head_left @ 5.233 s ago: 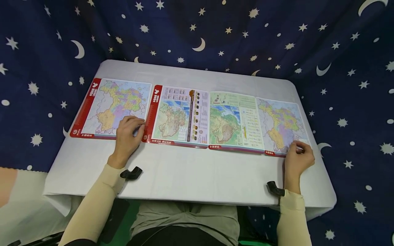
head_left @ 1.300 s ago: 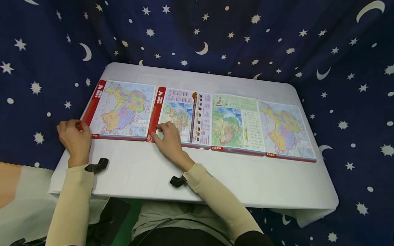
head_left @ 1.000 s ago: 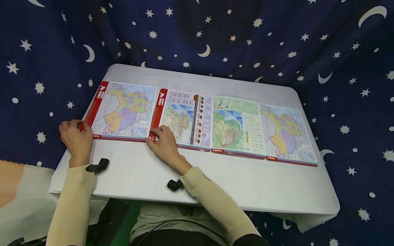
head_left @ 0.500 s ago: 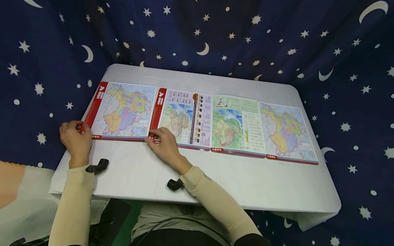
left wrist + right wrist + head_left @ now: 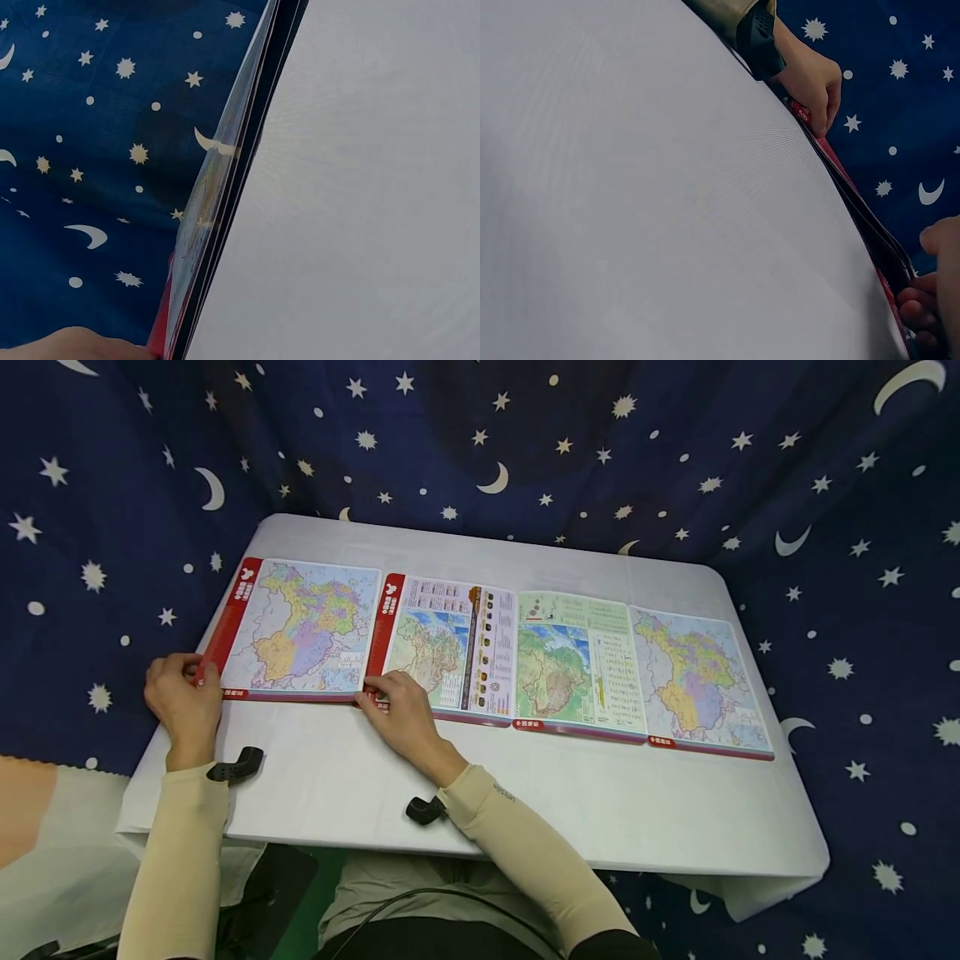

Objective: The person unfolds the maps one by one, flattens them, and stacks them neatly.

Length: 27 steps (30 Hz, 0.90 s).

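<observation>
In the head view, my left hand (image 5: 183, 702) pinches the near-left corner of the leftmost map (image 5: 300, 627), a glossy sheet with a red strip on its left side. My right hand (image 5: 405, 714) holds that map's near-right corner, beside the red strip of the second map (image 5: 427, 652). From the right wrist, the map's layered dark edge (image 5: 855, 210) runs between both hands, with a gap near the right fingers (image 5: 919, 304). The left wrist view has the same layered edge (image 5: 240, 161), and part of the left hand (image 5: 71, 345) low at the left.
To the right lie a green relief map (image 5: 558, 668) and another coloured map (image 5: 697, 681), forming one row with the others. All rest on a white cloth-covered table (image 5: 600, 802). A dark blue curtain (image 5: 570, 443) with stars and moons hangs behind and along the sides.
My left hand has moved left to the leftmost map's outer corner. The right hand has crossed from the far-right map to the leftmost map's near-right corner. Both are nearly still over the last second.
</observation>
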Available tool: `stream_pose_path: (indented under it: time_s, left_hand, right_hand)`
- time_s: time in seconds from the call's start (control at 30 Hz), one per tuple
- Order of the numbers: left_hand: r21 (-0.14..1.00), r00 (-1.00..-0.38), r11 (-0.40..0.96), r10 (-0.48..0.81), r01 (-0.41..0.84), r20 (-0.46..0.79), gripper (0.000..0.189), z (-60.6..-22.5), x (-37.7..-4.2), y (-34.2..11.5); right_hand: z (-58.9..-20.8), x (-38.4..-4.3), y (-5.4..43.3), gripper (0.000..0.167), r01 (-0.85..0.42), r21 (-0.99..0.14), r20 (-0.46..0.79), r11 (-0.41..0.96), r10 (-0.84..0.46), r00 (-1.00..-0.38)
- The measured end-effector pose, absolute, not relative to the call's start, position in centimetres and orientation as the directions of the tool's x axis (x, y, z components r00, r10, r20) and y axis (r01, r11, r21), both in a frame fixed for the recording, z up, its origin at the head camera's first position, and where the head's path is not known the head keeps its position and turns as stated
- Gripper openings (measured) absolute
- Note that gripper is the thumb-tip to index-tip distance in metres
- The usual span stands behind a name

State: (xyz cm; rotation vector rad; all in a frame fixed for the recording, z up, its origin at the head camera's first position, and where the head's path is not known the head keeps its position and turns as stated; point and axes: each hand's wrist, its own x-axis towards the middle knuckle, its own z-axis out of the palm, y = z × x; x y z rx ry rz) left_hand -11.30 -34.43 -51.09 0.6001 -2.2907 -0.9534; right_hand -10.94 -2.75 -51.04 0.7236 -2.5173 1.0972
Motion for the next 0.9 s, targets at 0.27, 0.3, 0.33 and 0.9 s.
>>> stream_pose_path:
  time_s: [0.27, 0.3, 0.33, 0.9]
  left_hand:
    - [0.73, -0.748, 0.664, -0.565, -0.161, 0.348, 0.029, -51.0, -11.1, -34.0]
    - [0.726, -0.754, 0.672, -0.551, -0.147, 0.357, 0.028, -51.0, -11.1, -34.0]
    - [0.721, -0.76, 0.681, -0.535, -0.129, 0.369, 0.028, -51.0, -11.0, -33.9]
    - [0.689, -0.799, 0.722, -0.447, -0.058, 0.402, 0.028, -51.4, -11.1, -33.4]
  right_hand:
    - [-50.8, -10.7, -2.5, 0.021, -0.529, -0.597, 0.463, 0.602, -0.28, -0.841]
    - [-50.8, -10.7, -2.5, 0.02, -0.52, -0.602, 0.461, 0.605, -0.268, -0.846]
    - [-50.7, -10.7, -2.5, 0.019, -0.511, -0.608, 0.46, 0.608, -0.255, -0.851]
    - [-50.6, -10.9, -1.5, 0.012, -0.409, -0.678, 0.412, 0.611, -0.145, -0.899]
